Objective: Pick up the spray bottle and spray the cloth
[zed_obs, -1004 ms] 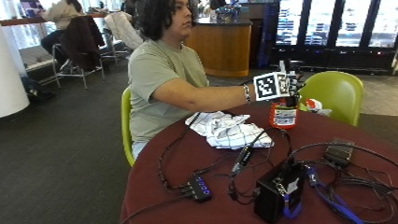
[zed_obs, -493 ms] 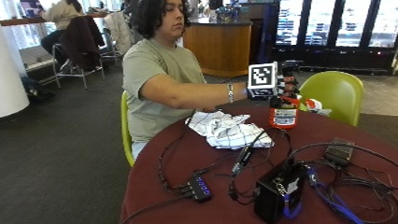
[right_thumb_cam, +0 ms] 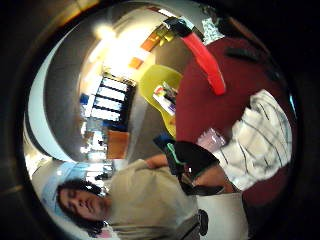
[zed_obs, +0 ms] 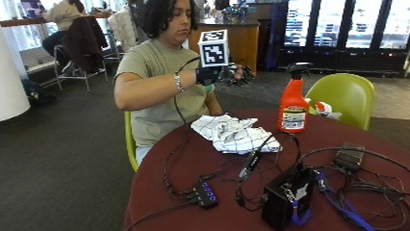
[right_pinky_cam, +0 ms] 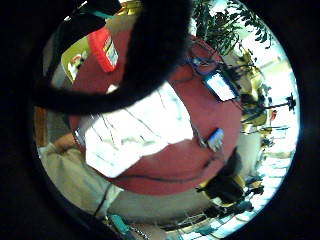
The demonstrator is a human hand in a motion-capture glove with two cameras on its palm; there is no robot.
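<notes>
the gloved right hand (zed_obs: 225, 74) hangs in the air holding nothing, fingers loosely curled, above the cloth (zed_obs: 234, 133). the spray bottle (zed_obs: 294, 102) stands alone on the table (zed_obs: 192, 202); the thumb-side view shows its red trigger neck (right_thumb_cam: 206, 62).

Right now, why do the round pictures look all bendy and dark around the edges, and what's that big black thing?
Palm views: the wide lens curves the table, and a dark ring frames each picture. Little finger side view: a black strap of the hand crosses in front, hiding part of the cloth and spray bottle. Outside view: straight lines, bottle clear, hand raised.
</notes>
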